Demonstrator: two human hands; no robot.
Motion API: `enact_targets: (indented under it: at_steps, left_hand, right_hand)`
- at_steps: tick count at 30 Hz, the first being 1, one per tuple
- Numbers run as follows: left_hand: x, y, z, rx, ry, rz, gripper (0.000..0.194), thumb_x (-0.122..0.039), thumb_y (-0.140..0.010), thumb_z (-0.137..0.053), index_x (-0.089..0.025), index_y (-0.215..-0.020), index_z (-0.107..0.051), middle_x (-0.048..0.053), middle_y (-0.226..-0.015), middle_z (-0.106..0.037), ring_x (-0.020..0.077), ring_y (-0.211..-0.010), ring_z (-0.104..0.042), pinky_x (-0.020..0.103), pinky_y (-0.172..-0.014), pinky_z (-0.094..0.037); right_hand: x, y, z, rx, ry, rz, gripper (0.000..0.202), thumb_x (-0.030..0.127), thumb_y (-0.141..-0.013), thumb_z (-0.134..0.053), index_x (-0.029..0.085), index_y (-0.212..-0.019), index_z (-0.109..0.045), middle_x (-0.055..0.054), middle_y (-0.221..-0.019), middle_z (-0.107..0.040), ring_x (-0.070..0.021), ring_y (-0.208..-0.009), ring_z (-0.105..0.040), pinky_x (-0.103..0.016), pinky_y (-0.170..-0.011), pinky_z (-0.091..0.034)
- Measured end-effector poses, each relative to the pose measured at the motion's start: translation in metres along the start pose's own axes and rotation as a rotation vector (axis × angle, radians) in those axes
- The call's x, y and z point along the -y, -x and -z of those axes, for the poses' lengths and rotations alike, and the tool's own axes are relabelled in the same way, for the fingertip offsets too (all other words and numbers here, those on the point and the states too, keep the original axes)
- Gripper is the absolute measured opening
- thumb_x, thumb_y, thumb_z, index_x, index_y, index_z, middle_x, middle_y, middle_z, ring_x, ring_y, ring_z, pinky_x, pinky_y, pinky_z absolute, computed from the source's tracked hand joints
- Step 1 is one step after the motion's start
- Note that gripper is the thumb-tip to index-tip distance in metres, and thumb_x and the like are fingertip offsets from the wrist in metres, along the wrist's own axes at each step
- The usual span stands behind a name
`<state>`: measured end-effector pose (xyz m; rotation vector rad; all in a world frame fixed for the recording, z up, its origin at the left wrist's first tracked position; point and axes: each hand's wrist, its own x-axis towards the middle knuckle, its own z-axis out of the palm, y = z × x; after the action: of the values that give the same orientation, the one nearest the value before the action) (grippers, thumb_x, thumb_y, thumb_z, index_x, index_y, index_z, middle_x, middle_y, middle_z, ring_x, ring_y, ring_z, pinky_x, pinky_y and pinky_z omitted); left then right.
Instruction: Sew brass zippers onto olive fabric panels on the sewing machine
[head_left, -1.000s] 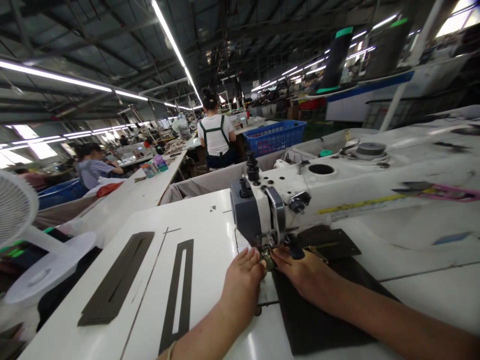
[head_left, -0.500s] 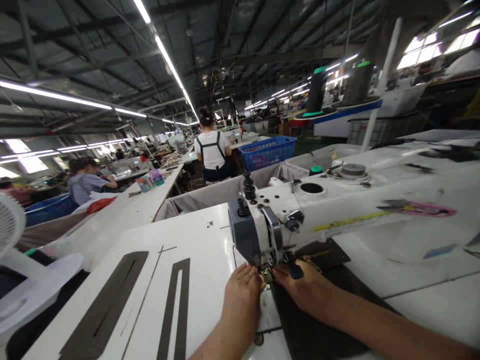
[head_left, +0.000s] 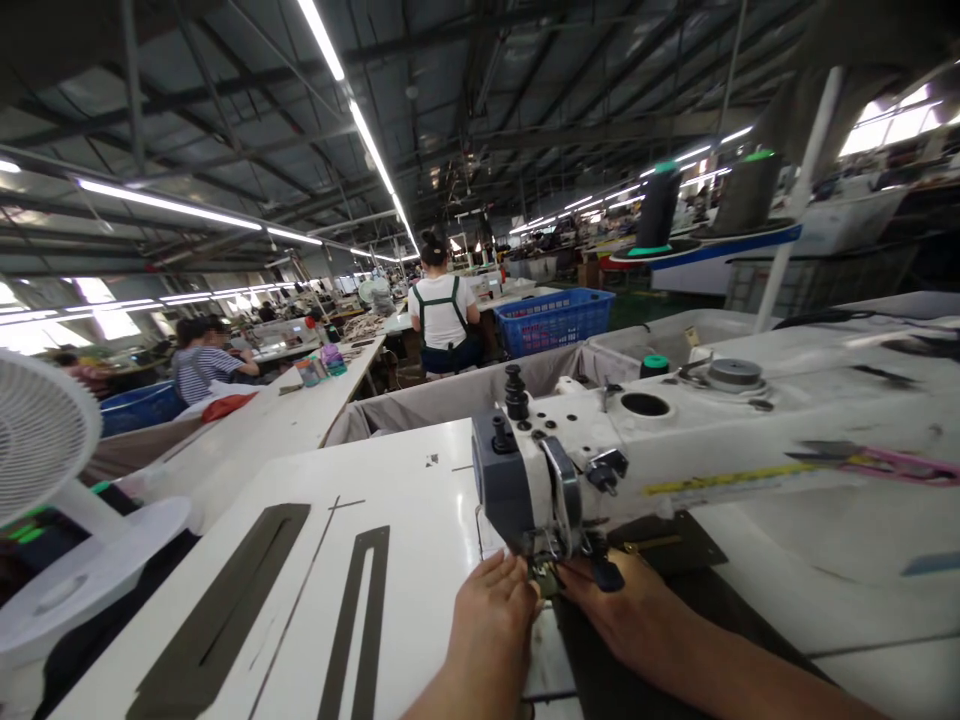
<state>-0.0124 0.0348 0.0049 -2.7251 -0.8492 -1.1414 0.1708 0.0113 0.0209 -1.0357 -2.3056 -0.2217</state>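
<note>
My left hand [head_left: 493,622] is beside the needle area of a white and grey sewing machine [head_left: 504,485], its fingers bent and pressed together; anything they pinch is hidden. My right hand [head_left: 634,600] reaches in from the right, under the machine's arm, with its fingertips close to the presser foot. It grips a dark olive fabric piece [head_left: 611,665], which spreads beneath the wrist and forearm. Behind this hand lies another part of dark material with a zipper-like strip [head_left: 660,543]. The machine head partly covers the right fingertips.
On the white table [head_left: 420,500] to the left lie a slotted dark panel [head_left: 225,610] and a narrow dark frame-shaped piece [head_left: 358,620]. A white fan [head_left: 45,440] stands at far left. Pink-handled snips [head_left: 892,463] rest on the machine. A co-worker [head_left: 442,310] sits ahead beside a blue basket [head_left: 555,320].
The whole view has shifted, so everything appears slightly lower and farther right. Both hands keep nearly the same place at the machine; no clear movement of the fabric shows.
</note>
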Motion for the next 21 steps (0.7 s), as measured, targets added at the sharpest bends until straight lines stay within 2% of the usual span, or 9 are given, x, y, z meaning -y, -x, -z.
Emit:
enact_targets:
  at_steps: [4,8,11,14,16,19,21]
  left_hand:
    - [-0.002,-0.001,-0.001,-0.002,-0.005,0.027,0.021,-0.021,-0.092,-0.038,-0.017,-0.083,-0.057,0.006,-0.085,-0.069,0.0205,-0.079,-0.067,0.037,-0.079,-0.055]
    - [-0.002,-0.002,0.005,0.067,0.022,0.11,0.018,-0.012,-0.087,-0.041,-0.018,-0.083,-0.057,0.005,-0.09,-0.069,0.0207,-0.081,-0.066,0.039,-0.08,-0.055]
    - [-0.003,0.003,0.016,0.133,-0.032,0.206,0.028,-0.006,-0.082,-0.039,-0.018,-0.097,-0.058,0.007,-0.099,-0.068,0.0229,-0.091,-0.064,0.04,-0.08,-0.055]
    - [-0.012,0.012,0.022,0.199,-0.13,0.267,0.037,-0.008,-0.082,-0.04,-0.015,-0.115,-0.055,0.012,-0.113,-0.062,0.0276,-0.105,-0.058,0.045,-0.083,-0.053]
    - [-0.026,0.016,0.022,0.269,-0.135,0.303,0.038,-0.014,-0.082,-0.047,-0.018,-0.119,-0.056,0.014,-0.124,-0.055,0.032,-0.116,-0.05,0.053,-0.09,-0.047]
    - [-0.055,0.017,0.024,0.379,-0.015,0.41,0.046,-0.028,-0.077,-0.062,-0.021,-0.122,-0.056,0.016,-0.137,-0.041,0.0382,-0.128,-0.033,0.062,-0.099,-0.032]
    - [-0.072,0.014,0.029,0.428,0.101,0.489,0.054,-0.031,-0.072,-0.069,-0.021,-0.123,-0.055,0.016,-0.141,-0.035,0.0385,-0.131,-0.025,0.063,-0.104,-0.021]
  right_hand:
    - [-0.002,0.004,-0.007,-0.014,-0.039,-0.026,0.033,0.006,-0.083,-0.036,0.017,-0.099,-0.063,-0.007,-0.093,-0.066,-0.0163,-0.085,-0.06,-0.026,-0.08,-0.048]
    - [-0.012,0.017,-0.027,-0.058,0.187,-0.096,0.023,0.022,-0.086,-0.046,0.013,-0.097,-0.064,-0.013,-0.094,-0.066,-0.0253,-0.087,-0.062,-0.043,-0.085,-0.047]
    - [-0.018,0.031,-0.032,-0.053,0.365,-0.11,0.038,0.038,-0.081,-0.055,0.006,-0.101,-0.062,-0.019,-0.102,-0.064,-0.0308,-0.094,-0.06,-0.047,-0.085,-0.047]
    - [-0.012,0.051,-0.021,-0.114,0.496,-0.065,0.057,0.046,-0.081,-0.053,0.001,-0.115,-0.054,-0.023,-0.119,-0.054,-0.0315,-0.109,-0.053,-0.043,-0.085,-0.047]
    - [0.0,0.066,-0.009,-0.143,0.542,-0.056,0.066,0.049,-0.082,-0.049,-0.002,-0.124,-0.046,-0.023,-0.126,-0.049,-0.0306,-0.114,-0.049,-0.041,-0.086,-0.045]
    - [0.026,0.084,0.012,-0.149,0.564,-0.068,0.075,0.049,-0.085,-0.042,-0.006,-0.135,-0.029,-0.023,-0.124,-0.051,-0.0288,-0.113,-0.05,-0.04,-0.087,-0.042]
    - [0.042,0.091,0.022,-0.154,0.583,-0.079,0.078,0.049,-0.087,-0.037,-0.008,-0.138,-0.02,-0.023,-0.12,-0.054,-0.0282,-0.109,-0.053,-0.039,-0.086,-0.042]
